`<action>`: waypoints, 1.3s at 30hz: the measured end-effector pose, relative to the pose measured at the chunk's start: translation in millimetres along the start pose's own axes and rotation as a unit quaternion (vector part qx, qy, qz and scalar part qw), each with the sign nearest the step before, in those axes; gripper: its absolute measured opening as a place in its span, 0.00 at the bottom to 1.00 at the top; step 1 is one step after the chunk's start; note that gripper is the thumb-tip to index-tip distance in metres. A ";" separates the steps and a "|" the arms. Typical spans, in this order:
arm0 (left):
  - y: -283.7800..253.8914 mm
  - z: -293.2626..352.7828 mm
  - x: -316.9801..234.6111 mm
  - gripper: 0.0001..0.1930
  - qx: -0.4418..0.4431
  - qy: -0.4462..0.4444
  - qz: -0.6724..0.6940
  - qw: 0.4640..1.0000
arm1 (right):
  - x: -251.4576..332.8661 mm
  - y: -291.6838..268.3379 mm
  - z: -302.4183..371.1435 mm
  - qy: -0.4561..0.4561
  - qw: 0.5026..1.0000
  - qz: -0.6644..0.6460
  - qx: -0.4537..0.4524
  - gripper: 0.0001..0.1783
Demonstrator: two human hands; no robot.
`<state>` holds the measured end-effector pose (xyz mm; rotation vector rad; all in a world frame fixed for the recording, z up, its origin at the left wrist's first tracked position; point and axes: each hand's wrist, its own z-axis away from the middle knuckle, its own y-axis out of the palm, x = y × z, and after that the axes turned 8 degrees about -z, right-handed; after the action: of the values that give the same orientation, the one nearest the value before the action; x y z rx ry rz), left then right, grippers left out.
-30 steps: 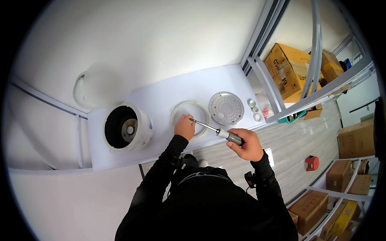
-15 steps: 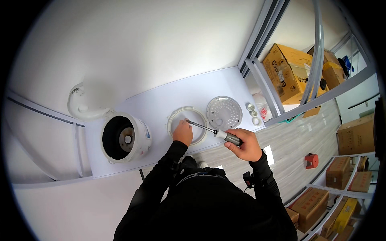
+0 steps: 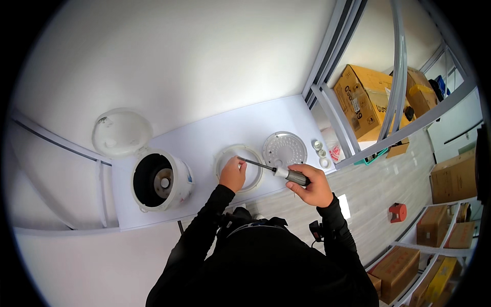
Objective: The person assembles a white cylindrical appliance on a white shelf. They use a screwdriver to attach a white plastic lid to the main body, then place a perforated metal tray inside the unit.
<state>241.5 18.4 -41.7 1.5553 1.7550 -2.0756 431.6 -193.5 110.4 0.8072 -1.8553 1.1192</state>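
Note:
My right hand (image 3: 313,187) is wrapped round the thick grey handle of a screwdriver (image 3: 295,177), whose shaft points left. The shaft's tip meets the fingers of my left hand (image 3: 232,175), which are pinched together; anything small between them is hidden. Below the left hand, a white ring (image 3: 239,148) lies flat on the white table (image 3: 204,134). Right of the ring is a round metal plate (image 3: 284,147) full of holes. To the left stands a white rice cooker (image 3: 180,187), its lid (image 3: 123,134) raised and its dark inside showing.
Several small round parts (image 3: 321,153) sit near the table's right end. Beyond them are a metal frame (image 3: 335,117) and a large yellow carton (image 3: 367,102). A red stool (image 3: 397,212) stands on the floor, beside shelves with brown cartons (image 3: 394,273).
The view has shifted slightly, and the cooker's lid shows more fully. Both hands keep the same hold, with the screwdriver's tip still at the left fingers.

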 end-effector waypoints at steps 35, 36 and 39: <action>-78.2 59.2 -37.6 0.10 -0.066 -0.007 0.459 0.886 | 18.0 11.2 16.8 -0.039 0.997 0.046 0.042 0.21; -78.1 60.5 -37.9 0.09 -0.065 -0.005 0.455 0.888 | 18.7 11.0 17.0 -0.047 0.997 0.056 0.037 0.20; -84.7 64.0 -40.5 0.09 -0.044 0.004 0.410 0.911 | 20.9 8.3 18.4 -0.076 0.993 0.083 0.020 0.20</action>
<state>172.5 -20.2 39.9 1.8209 0.8935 -1.5305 409.3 -209.2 120.3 0.7914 -2.0634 1.2316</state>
